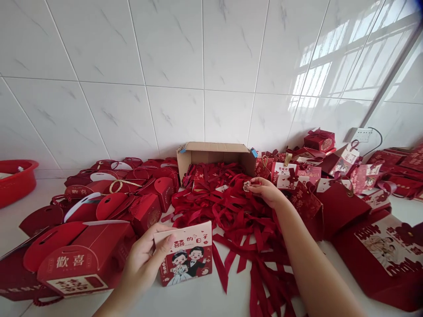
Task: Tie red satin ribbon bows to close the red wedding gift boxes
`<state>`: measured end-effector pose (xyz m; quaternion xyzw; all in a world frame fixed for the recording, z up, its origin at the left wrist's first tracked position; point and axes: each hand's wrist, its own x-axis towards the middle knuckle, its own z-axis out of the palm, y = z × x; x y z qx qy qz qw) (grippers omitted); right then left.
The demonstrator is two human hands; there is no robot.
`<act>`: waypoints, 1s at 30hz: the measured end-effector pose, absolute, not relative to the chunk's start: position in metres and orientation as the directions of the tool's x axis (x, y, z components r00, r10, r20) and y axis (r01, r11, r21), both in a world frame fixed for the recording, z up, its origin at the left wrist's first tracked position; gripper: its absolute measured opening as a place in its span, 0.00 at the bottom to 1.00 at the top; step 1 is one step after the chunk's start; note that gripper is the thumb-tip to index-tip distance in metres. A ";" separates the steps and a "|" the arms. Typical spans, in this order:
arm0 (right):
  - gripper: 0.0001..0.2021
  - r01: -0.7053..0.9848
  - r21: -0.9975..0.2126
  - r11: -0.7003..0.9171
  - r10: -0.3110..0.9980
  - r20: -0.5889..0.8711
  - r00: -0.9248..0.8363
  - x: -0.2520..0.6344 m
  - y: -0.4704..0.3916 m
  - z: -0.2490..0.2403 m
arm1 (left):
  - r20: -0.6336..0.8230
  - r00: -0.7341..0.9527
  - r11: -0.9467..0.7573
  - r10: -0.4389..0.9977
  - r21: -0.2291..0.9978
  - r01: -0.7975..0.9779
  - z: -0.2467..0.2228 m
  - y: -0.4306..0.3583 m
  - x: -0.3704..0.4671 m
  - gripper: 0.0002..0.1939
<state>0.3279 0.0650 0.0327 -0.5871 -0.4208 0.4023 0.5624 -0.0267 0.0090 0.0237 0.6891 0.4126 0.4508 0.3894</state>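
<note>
The left hand (143, 255) grasps a packet (203, 259) printed with 2 cartoon figures, thumb across its front, over the near part of the tabletop (11, 224). The right hand (267, 192) pinches a small tag (246, 186) between thumb and fingers at the right edge of the ribbons (231, 215). These spill in a loose heap from a carton (216, 147) lying open against the wall (175, 114). Red boxes (115, 246) crowd the left side; bags (343, 213) stand on the right.
</note>
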 end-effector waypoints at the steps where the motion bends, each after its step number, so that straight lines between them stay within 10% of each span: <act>1: 0.15 0.023 -1.000 -0.014 0.945 -0.006 0.326 0.327 0.065 0.033 | 0.303 0.258 -0.361 0.917 0.907 0.219 0.023 0.009 -0.027 0.14; 30: 0.07 0.202 -0.958 -0.202 0.898 -0.098 0.430 0.325 0.067 0.032 | 0.326 0.263 -0.389 0.908 0.889 0.241 0.020 0.007 -0.028 0.12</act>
